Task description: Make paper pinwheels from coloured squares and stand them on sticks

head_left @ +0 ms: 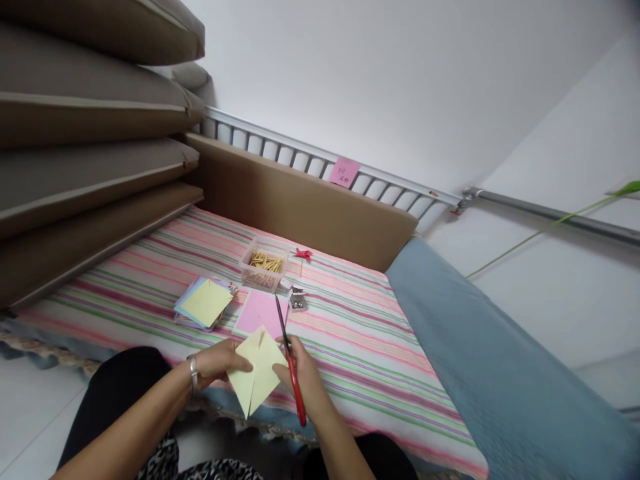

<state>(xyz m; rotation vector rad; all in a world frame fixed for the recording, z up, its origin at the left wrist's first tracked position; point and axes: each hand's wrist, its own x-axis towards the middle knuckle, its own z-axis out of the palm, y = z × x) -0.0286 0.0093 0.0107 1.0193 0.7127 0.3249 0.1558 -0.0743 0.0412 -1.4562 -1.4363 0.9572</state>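
Observation:
My left hand pinches the left side of a pale yellow square of paper, held up as a diamond with a crease down its middle. My right hand grips the paper's right side and also holds red-handled scissors, whose blades point up and away over a pink sheet. A silver bracelet sits on my left wrist. Both hands hover just above the near edge of a striped bed cover.
A stack of coloured paper squares lies left of the pink sheet. Behind stand a clear box of wooden sticks, a small red pinwheel and a small metal object. Brown cushions pile up at left; a blue blanket lies right.

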